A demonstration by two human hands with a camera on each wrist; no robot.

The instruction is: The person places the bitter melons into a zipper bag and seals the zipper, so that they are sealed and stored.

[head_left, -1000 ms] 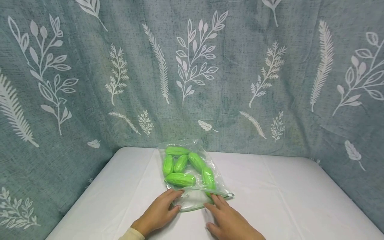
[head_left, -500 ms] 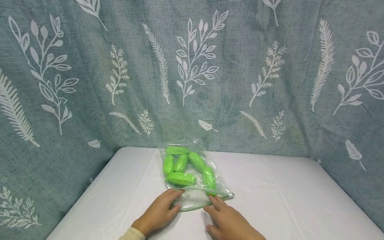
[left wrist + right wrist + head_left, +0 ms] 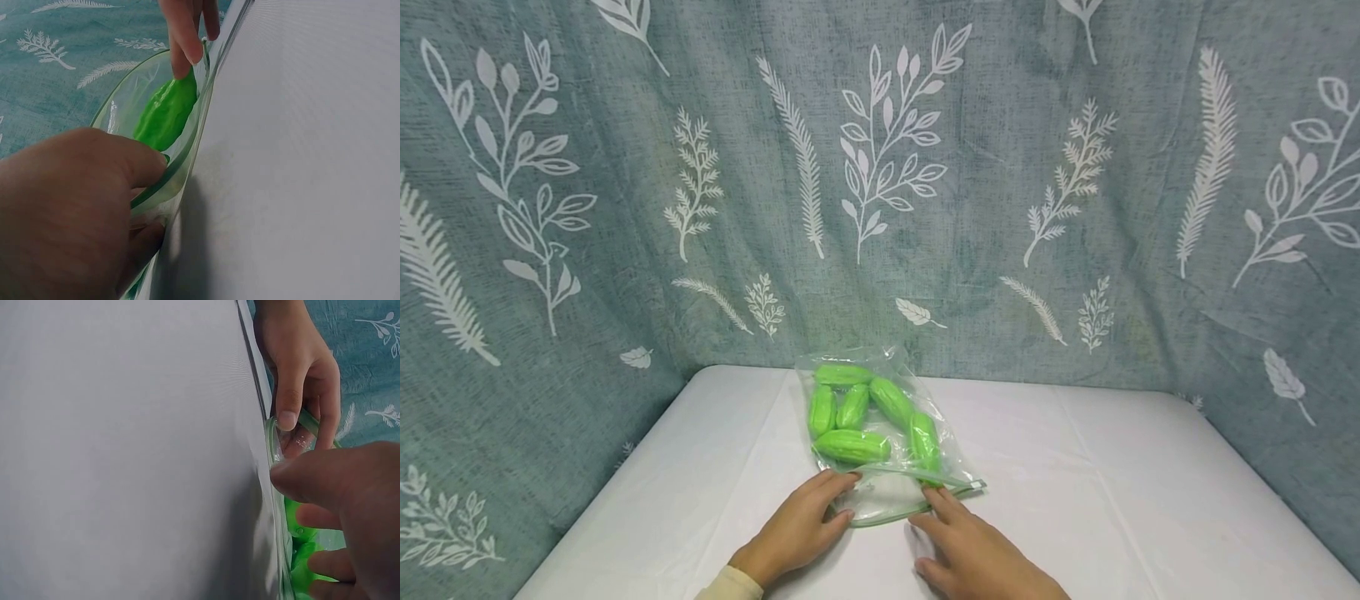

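A clear zip bag point(image 3: 883, 500) with a green-edged mouth lies on the white table, its mouth gaping towards me. Inside are several bright green, ridged, cucumber-shaped vegetables point(image 3: 852, 447). At the mouth's left side my left hand point(image 3: 797, 527) grips the rim between thumb and fingers. My right hand point(image 3: 976, 546) is at the right of the mouth, its fingertips reaching in to the nearest green vegetable point(image 3: 924, 443). In the left wrist view those fingertips touch the end of that vegetable point(image 3: 165, 115), and its far part lies deeper in the bag.
The white cloth-covered table point(image 3: 1090, 500) extends on both sides of the bag. A blue-green curtain point(image 3: 970, 275) with white leaf prints hangs behind and at the sides. A white slider point(image 3: 977, 484) sits at the right end of the bag's zip.
The nearest green vegetable on the right has slid slightly farther into the bag, away from me. My right fingertips stay at its end, and my left hand holds its place.
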